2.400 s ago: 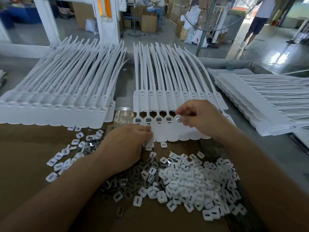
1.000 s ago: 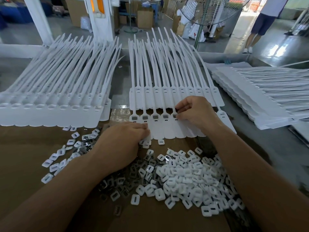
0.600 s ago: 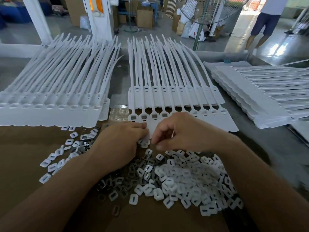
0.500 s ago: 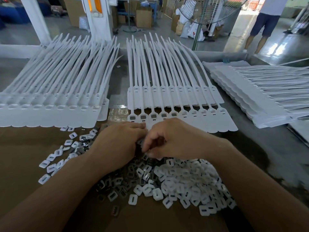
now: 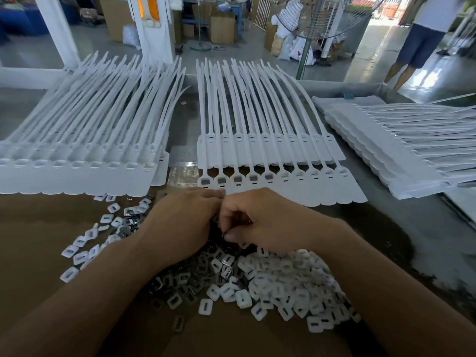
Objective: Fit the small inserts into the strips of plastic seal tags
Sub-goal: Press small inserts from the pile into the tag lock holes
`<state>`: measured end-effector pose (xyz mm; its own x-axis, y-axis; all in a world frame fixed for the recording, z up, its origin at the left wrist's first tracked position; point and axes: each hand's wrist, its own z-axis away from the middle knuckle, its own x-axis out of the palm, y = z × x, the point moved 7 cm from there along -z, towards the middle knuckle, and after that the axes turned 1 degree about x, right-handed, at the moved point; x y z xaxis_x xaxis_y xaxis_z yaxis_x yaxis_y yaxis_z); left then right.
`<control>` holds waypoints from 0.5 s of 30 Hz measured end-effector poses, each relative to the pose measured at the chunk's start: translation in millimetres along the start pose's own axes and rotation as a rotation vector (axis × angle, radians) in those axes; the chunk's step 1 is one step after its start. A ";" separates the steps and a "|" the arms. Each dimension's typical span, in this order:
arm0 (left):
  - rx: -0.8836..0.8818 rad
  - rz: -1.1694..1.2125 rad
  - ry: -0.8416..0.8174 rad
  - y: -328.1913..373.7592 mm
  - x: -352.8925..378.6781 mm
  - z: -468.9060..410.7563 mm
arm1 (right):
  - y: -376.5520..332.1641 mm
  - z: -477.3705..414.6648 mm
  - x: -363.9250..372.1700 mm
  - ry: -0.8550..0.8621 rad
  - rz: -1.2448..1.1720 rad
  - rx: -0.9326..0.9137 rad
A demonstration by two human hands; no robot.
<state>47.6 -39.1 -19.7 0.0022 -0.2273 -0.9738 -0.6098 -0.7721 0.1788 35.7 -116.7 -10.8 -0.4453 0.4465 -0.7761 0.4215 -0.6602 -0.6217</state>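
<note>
Right hand (image 5: 260, 220): fingers curled, thumb and forefinger tips pinch a small dark insert (image 5: 226, 233), most of it hidden by the fingers. Left hand (image 5: 185, 220): palm down, knuckles up, fingertips tucked under and touching the right hand's fingers; cannot tell what, if anything, it holds.

Both hands sit at the near edge of the front strip of seal tags (image 5: 296, 186), just beside its left end. On that strip the five leftmost sockets show grey fill; the sockets further right look white. A second strip (image 5: 270, 153) lies behind it, overlapped by the front strip's tails.

Below the hands: dark metal inserts (image 5: 180, 282) in a loose heap, and touching them on the right a larger heap of white inserts (image 5: 288, 282). A thin scatter of white pieces (image 5: 82, 251) lies left of the left wrist. All of this rests on a brown cardboard sheet (image 5: 31, 228).

Left stack of strips (image 5: 77, 173) on the far left; right stack of strips (image 5: 399, 155) on the grey table (image 5: 412, 228). Background: a standing fan (image 5: 304, 57), a person's legs (image 5: 412, 47)
</note>
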 end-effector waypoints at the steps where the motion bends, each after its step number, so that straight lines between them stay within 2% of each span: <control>1: -0.001 0.009 0.003 0.3 -0.5 -0.7 | 1.3 0.5 -2.7 0.023 -0.025 0.003; 9: -0.020 -0.046 -0.017 -1.7 3.1 0.3 | 16.2 3.6 -21.8 0.166 -0.117 0.065; 15: -0.033 -0.049 -0.007 -3.7 4.8 0.5 | 57.3 17.7 -66.0 0.494 -0.161 0.216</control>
<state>49.5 -37.1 -25.1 0.0257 -0.1851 -0.9824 -0.5827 -0.8012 0.1357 75.3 -194.7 6.7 -0.0462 0.7471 -0.6631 0.1838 -0.6461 -0.7408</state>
